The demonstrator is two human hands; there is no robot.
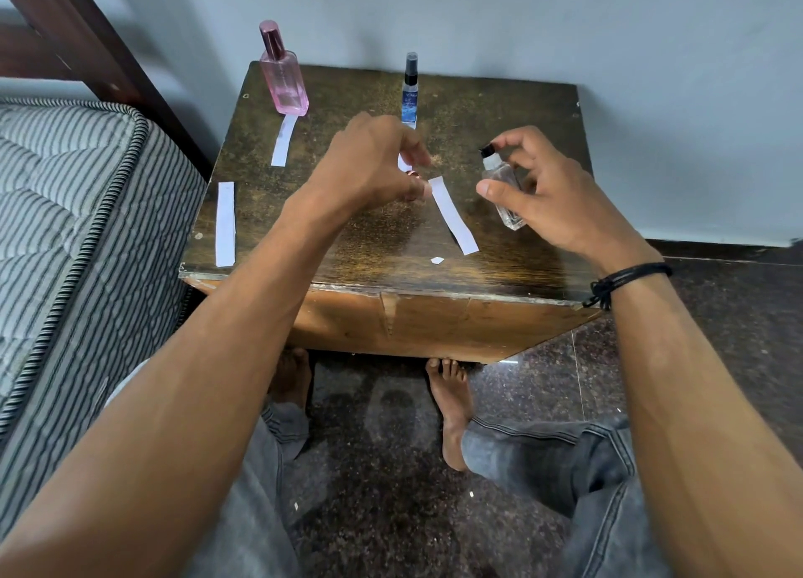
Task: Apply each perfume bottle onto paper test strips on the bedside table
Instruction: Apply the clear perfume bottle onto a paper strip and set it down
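Three perfume bottles are on or over the dark bedside table (pixel 347 247). A pink bottle (pixel 283 73) stands at the back left and a slim blue bottle (pixel 409 93) at the back middle. My right hand (pixel 539 195) grips a tilted clear bottle (pixel 506 186) above the table's right side, with a finger on its black nozzle. My left hand (pixel 373 164) hovers mid-table, its fingers curled round a small rose-coloured cap (pixel 413 186). Between the hands lies a white paper strip (pixel 452 214). Another strip (pixel 284 140) lies under the pink bottle, a third (pixel 225 223) at the left edge.
A further strip (pixel 404 162) in front of the blue bottle is mostly hidden by my left fingers. A tiny paper scrap (pixel 437 260) lies near the front edge. A striped mattress (pixel 78 212) borders the table on the left, with a wall behind.
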